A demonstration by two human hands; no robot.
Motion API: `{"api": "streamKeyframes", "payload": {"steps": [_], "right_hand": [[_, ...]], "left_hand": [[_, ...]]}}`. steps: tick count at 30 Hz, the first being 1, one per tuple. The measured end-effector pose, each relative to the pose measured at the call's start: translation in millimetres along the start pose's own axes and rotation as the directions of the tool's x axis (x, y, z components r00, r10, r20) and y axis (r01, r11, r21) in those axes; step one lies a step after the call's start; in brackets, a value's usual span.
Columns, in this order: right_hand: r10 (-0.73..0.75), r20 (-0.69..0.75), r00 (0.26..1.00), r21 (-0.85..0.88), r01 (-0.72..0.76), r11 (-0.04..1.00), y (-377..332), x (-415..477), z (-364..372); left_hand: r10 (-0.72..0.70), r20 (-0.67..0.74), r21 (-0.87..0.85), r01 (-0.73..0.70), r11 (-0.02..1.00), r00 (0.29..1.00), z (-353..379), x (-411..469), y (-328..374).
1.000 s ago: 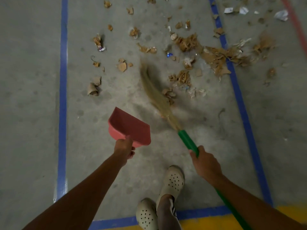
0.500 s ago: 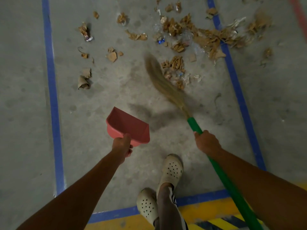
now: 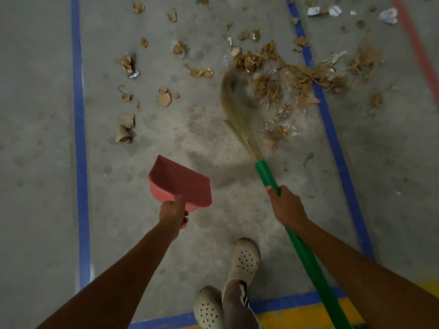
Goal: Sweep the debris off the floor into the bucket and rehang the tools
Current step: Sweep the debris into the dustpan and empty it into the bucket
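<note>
Head view looks down on a grey floor (image 3: 190, 138) marked with blue tape lines (image 3: 80, 162). The right hand (image 3: 287, 207) is wrapped round the green shaft of the broom (image 3: 267, 174). The broom's long axis runs from five o'clock up toward eleven, and its straw bristles (image 3: 234, 103) are blurred against the near edge of the main debris (image 3: 285, 79) pile. That pile lies at about twelve o'clock from the right hand, the nearer one. The left hand (image 3: 174, 213) grips the red dustpan (image 3: 183, 181) by its handle, mouth toward eleven, seemingly clear of the floor. Looser scraps (image 3: 164, 99) lie at twelve o'clock from the pan. The next stroke probably has to drag debris toward seven o'clock. No bucket shows.
</note>
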State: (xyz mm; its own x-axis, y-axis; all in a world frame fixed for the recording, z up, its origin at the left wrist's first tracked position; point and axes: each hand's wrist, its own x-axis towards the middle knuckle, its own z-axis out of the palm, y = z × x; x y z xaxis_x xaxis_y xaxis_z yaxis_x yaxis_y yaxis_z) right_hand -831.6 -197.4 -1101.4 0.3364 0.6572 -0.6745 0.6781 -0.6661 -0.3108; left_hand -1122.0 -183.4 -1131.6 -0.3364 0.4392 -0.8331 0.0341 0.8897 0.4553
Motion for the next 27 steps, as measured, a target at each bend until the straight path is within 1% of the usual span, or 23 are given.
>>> {"api": "streamKeyframes", "payload": {"steps": [2,6,9,12,15,18,20,24,27], "right_hand": [[-0.071,0.071,0.995,-0.023,0.073,0.997,-16.4,-12.6,6.1],[-0.184,0.175,0.967,-0.135,0.209,0.969,-57.0,-32.0,26.3],[-0.257,0.242,0.936,-0.176,0.302,0.937,-90.1,-38.3,46.8],[-0.323,0.277,0.905,-0.220,0.387,0.896,-128.1,-38.0,73.7],[-0.341,0.312,0.887,-0.281,0.429,0.858,-165.7,-36.3,106.5],[-0.312,0.361,0.879,-0.319,0.431,0.844,-202.3,-31.4,144.9],[-0.255,0.365,0.896,-0.357,0.387,0.850,-221.5,-22.7,168.2],[-0.111,0.299,0.948,-0.393,0.229,0.891,-243.9,10.7,200.1],[-0.064,0.262,0.963,-0.381,0.164,0.910,-246.1,31.9,203.3]], "left_hand": [[-0.008,-0.017,-0.011,0.008,1.000,1.000,-7.9,0.0,8.2],[-0.050,-0.088,-0.058,0.045,0.997,0.995,-41.4,5.8,15.2],[-0.027,-0.154,-0.062,0.017,0.998,0.988,-72.3,14.8,12.5],[0.021,-0.212,-0.011,-0.024,1.000,0.977,-106.0,27.1,5.0],[0.030,-0.282,0.031,-0.022,0.999,0.959,-136.8,44.5,-4.1],[0.020,-0.304,0.013,-0.017,1.000,0.952,-165.0,66.6,-6.2],[-0.008,-0.292,-0.009,0.006,1.000,0.956,-179.7,80.0,-5.3],[0.005,-0.252,-0.032,-0.014,0.999,0.968,-204.8,111.6,-1.6],[0.005,-0.174,-0.025,-0.009,1.000,0.985,-211.9,130.7,4.5]]}}
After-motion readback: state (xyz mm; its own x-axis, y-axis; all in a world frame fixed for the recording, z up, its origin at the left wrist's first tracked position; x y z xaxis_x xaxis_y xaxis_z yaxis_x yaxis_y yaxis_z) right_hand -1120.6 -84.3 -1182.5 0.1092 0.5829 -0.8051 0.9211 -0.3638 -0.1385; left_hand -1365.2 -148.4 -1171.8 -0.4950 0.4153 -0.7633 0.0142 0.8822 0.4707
